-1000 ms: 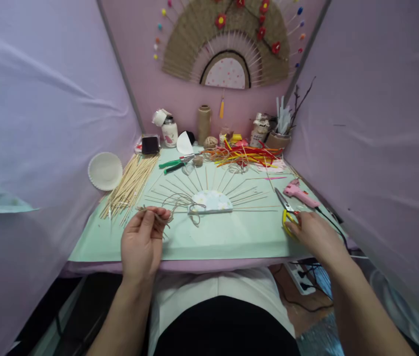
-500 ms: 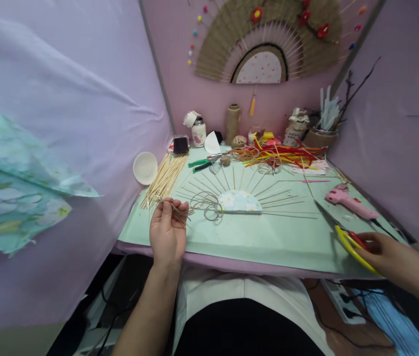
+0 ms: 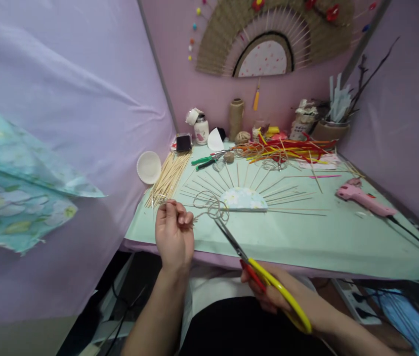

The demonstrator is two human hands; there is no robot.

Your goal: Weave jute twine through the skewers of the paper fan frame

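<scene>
My left hand (image 3: 174, 232) is closed on thin brown twine near the table's front left. Loose loops of the twine (image 3: 209, 205) trail from it toward the fan frame. My right hand (image 3: 274, 291) grips scissors (image 3: 254, 267) with yellow and red handles, their blades pointing up and left toward the twine loops. The blades look closed or nearly so. Behind them lies a half-round base covered in pale floral cloth (image 3: 244, 199), with thin sticks fanning out from it on the light green table (image 3: 291, 247).
A pile of bamboo sticks (image 3: 168, 178) and a white dish (image 3: 148, 167) stand at left. Green-handled pliers (image 3: 204, 160), red and yellow strips (image 3: 287, 148) and a twine roll (image 3: 236, 119) are at the back. A pink glue gun (image 3: 365, 199) with its cord lies at right.
My right hand has brought the scissors from the table's right side to the middle, near the twine. My left hand still holds the twine, its fingers curled more. The view has shifted slightly.
</scene>
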